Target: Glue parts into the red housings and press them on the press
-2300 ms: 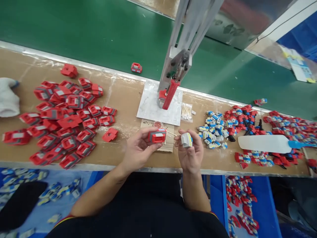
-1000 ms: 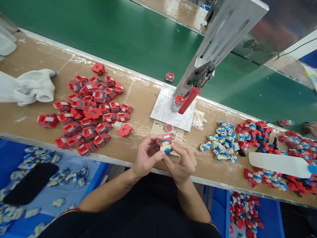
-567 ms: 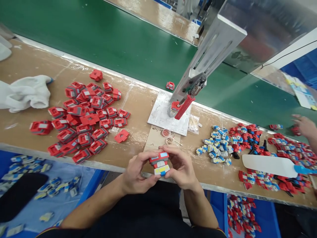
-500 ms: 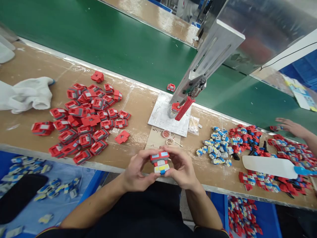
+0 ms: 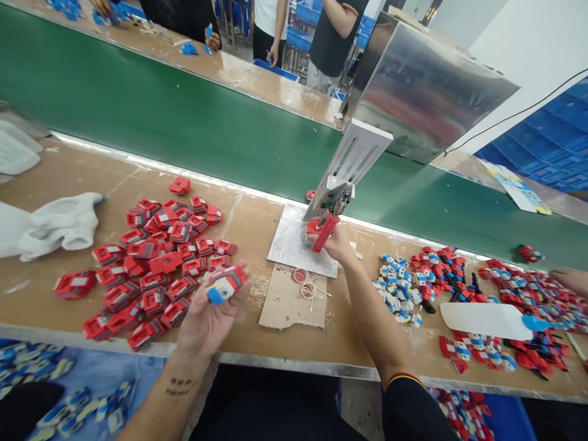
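My left hand (image 5: 206,318) holds a joined toy piece (image 5: 223,283), red with a white, blue and yellow part, above the near edge of the bench, just right of the pile of red pieces (image 5: 151,263). My right hand (image 5: 339,244) reaches forward to the small press (image 5: 342,177) and touches its red handle (image 5: 324,231); whether the fingers wrap it is unclear. The press stands on a white base plate (image 5: 290,242).
A cardboard scrap (image 5: 287,303) with a small red cup and rings lies near me. White-blue pieces (image 5: 397,288), mixed red pieces (image 5: 505,288) and a white scoop (image 5: 487,320) lie right. White gloves (image 5: 46,226) lie left. A green conveyor (image 5: 184,122) runs behind. Another person's hand (image 5: 569,278) shows at far right.
Both hands held the red and white-blue parts pressed together before me. Now my left hand alone carries the joined piece leftward, and my right hand has gone forward to the press handle.
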`<state>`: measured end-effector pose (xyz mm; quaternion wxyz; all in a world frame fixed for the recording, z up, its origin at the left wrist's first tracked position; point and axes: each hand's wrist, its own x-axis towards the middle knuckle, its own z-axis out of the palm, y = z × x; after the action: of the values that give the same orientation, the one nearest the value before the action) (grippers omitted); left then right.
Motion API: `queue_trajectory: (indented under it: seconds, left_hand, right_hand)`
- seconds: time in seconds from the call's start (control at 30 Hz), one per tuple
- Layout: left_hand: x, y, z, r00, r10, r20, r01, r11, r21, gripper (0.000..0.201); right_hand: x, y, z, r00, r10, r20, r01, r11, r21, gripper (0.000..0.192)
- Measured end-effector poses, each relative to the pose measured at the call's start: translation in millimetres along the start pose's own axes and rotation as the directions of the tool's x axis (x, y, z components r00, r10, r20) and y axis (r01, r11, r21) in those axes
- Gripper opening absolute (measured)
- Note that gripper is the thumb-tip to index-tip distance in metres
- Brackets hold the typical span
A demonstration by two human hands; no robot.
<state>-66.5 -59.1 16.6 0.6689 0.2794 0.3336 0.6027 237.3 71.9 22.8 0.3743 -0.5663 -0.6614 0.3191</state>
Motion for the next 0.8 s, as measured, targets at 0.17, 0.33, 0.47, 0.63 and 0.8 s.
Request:
queue_trajectory:
  seconds: [0.17, 0.33, 0.47, 0.63, 0.8]
  left_hand:
    - [43.7, 15.3, 53.8, 0.788, -0.295, 0.541, 0.169, 0.948, 0.27, 0.045]
    - [91.1, 43.7, 93.1, 0.637, -0.33, 0.696, -0.008, 0.901, 0.435, 0.043]
    - [104.3, 41.3, 97.3, 0.662, -0.314, 0.681, -0.121, 0.851, 0.51, 0.04]
    - [103.4, 31.6, 109.3, 0.475, -0.402, 0.783, -0.06, 0.873, 0.484, 0.055]
    - [111.2, 67.5, 152.1, 0.454, -0.147, 0.879, -0.169, 0.954, 0.247, 0.055]
  right_hand:
    - [-3.3, 5.4, 3.5, 1.0, 0.005, 0.003, -0.005, 0.998, 0.059, 0.049]
    - [-4.4, 5.6, 7.4, 1.0, -0.022, 0.004, 0.021, 0.992, 0.126, 0.042]
    - [-1.7, 12.5, 14.8, 0.999, -0.047, -0.016, 0.049, 0.982, 0.183, 0.04]
    - [1.8, 17.2, 18.2, 0.997, -0.073, -0.032, 0.079, 0.969, 0.234, 0.043]
    - [3.0, 9.8, 23.9, 0.994, -0.096, -0.052, 0.106, 0.964, 0.245, 0.039]
